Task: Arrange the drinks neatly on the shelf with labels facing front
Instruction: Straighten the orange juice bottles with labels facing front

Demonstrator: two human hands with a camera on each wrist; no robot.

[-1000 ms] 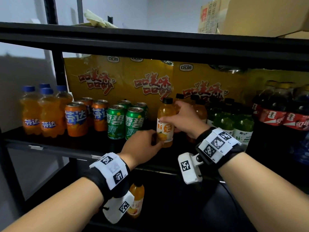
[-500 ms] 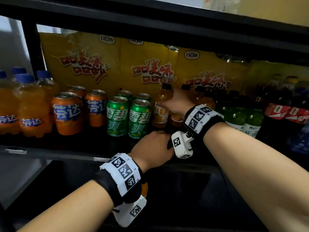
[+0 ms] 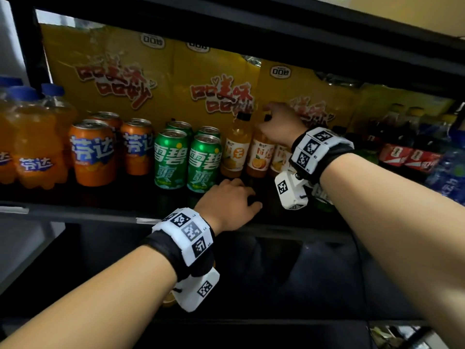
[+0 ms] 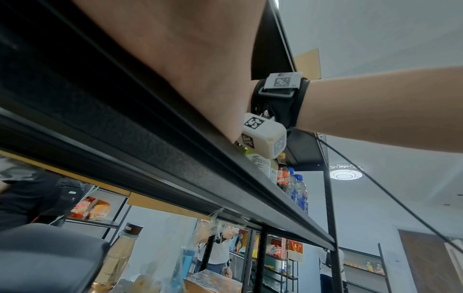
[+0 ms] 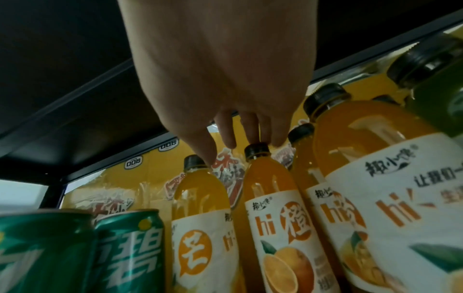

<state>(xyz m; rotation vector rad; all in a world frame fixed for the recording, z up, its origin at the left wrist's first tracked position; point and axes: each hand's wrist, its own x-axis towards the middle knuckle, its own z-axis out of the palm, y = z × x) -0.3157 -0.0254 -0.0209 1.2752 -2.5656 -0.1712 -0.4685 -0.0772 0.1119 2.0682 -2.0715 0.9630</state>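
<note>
Three small orange juice bottles with black caps stand in a row on the shelf (image 3: pixel 88 212), right of the green cans (image 3: pixel 187 159). My right hand (image 3: pixel 270 114) hovers over the middle bottle (image 3: pixel 260 154). In the right wrist view its straight fingers (image 5: pixel 250 130) touch the top of that bottle's cap (image 5: pixel 256 150), and the thumb stays apart from it. The middle bottle's (image 5: pixel 273 218) orange label faces front. The left bottle (image 5: pixel 200 218) shows its label turned partly sideways. My left hand (image 3: pixel 249 200) rests on the shelf board before the bottles, fingers loosely curled, holding nothing.
Orange cans (image 3: pixel 91 152) and blue-capped orange soda bottles (image 3: pixel 35 137) stand at the left. Green bottles (image 3: pixel 324 197), cola bottles (image 3: pixel 402 152) and blue bottles (image 3: pixel 453 167) stand at the right. Yellow packs (image 3: pixel 113 79) line the back. The upper shelf (image 3: pixel 226 26) hangs close overhead.
My right hand pushed the front juice bottle back into the row, let go of its body and rose to a cap. The left hand stayed on the shelf. The view moved closer.
</note>
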